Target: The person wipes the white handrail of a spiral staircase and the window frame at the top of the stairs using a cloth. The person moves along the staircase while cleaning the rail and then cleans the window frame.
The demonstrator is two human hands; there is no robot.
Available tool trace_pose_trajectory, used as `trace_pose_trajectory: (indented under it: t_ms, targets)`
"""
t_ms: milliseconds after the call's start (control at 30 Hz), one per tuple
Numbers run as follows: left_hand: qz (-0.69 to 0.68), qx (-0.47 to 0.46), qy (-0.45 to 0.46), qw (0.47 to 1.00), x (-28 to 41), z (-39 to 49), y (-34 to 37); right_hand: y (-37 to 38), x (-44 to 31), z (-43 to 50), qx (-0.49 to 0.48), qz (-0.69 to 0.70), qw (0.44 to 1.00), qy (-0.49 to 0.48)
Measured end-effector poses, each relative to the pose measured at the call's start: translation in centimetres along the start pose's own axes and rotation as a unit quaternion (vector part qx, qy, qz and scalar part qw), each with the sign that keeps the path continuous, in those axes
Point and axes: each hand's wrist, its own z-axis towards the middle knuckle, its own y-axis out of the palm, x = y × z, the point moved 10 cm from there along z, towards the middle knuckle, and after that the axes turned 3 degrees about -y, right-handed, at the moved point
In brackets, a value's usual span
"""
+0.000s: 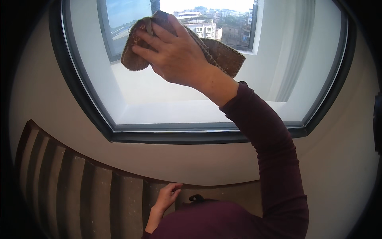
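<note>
A brown cloth [225, 53] with pale stitched edges lies folded under my right hand [176, 53], pressed against the upper part of a window pane [167, 98]. The fingers are spread over the cloth, and a small loop on it shows between them. One end of the cloth sticks out to the right of my wrist. My left hand [167, 195] hangs low near my body, above the stairs, with its fingers loosely curled and nothing seen in it.
A dark window frame [179, 138] surrounds the pane, set in a pale wall [194, 161]. Below, stair steps [98, 194] run down the left side along a dark red skirting [119, 171]. Through the glass show an open window, a pale curtain [294, 53] and buildings. A dark object [377, 124] is at the right edge.
</note>
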Motion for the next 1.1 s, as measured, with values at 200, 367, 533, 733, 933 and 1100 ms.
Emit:
trace_pose_trajectory:
  t_ms: [200, 367, 533, 733, 933, 1100]
  targets:
    - [0.033, 0.003, 0.032, 0.999, 0.8, 0.0, -0.2, -2.9, 2.4, -7.5, -0.052, 0.036, 0.998, 0.016]
    - [0.036, 0.000, 0.028, 0.999, 0.7, 0.5, -0.2, -11.4, 14.5, -14.7, 0.031, -0.086, 0.973, 0.211]
    - [0.055, 0.004, 0.062, 0.997, 1.4, 1.1, -1.0, -13.9, 23.2, -13.4, 0.138, -0.172, 0.922, 0.318]
    - [0.039, 0.015, 0.057, 0.997, 1.9, 0.9, -1.5, -4.4, 12.4, -2.8, 0.050, -0.149, 0.959, 0.237]
    - [-0.004, 0.098, 0.141, 0.985, 6.2, 2.4, -5.6, 2.4, -4.1, 1.0, 0.050, 0.023, 0.992, 0.117]
    - [-0.080, 0.223, 0.239, 0.942, 11.3, 5.2, -10.4, 5.4, -12.6, -4.2, -0.070, 0.096, 0.991, 0.055]
